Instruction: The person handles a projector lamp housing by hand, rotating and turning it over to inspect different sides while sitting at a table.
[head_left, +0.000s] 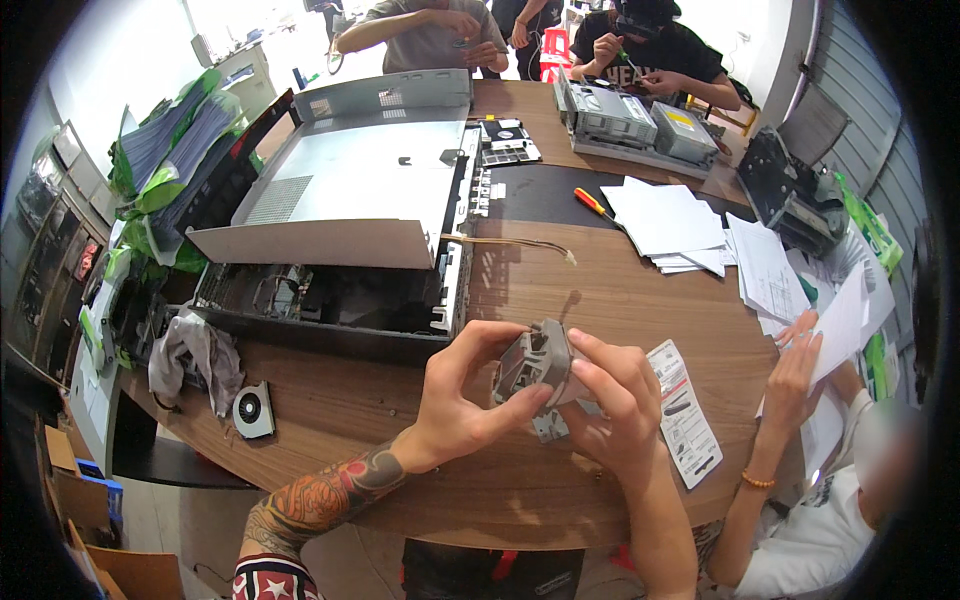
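Both my hands hold a small grey metal and plastic computer part [535, 368] above the wooden table [620, 290]. My left hand [462, 395] grips its left side, thumb against the lower front and fingers curled over the top. My right hand [618, 400] wraps its right side from behind. A light bracket piece shows under the part, between my hands. Just beyond my hands lies an open desktop computer case [340, 300] with its grey side panel [345, 200] resting on top.
A printed leaflet [688, 410] lies right of my hands. A small fan [253, 410] and a grey cloth [195, 352] sit left. Loose papers [670, 225], an orange screwdriver [594, 204] and other drive units [630, 120] lie farther back. A person at right handles papers [800, 360]; others work at the far end.
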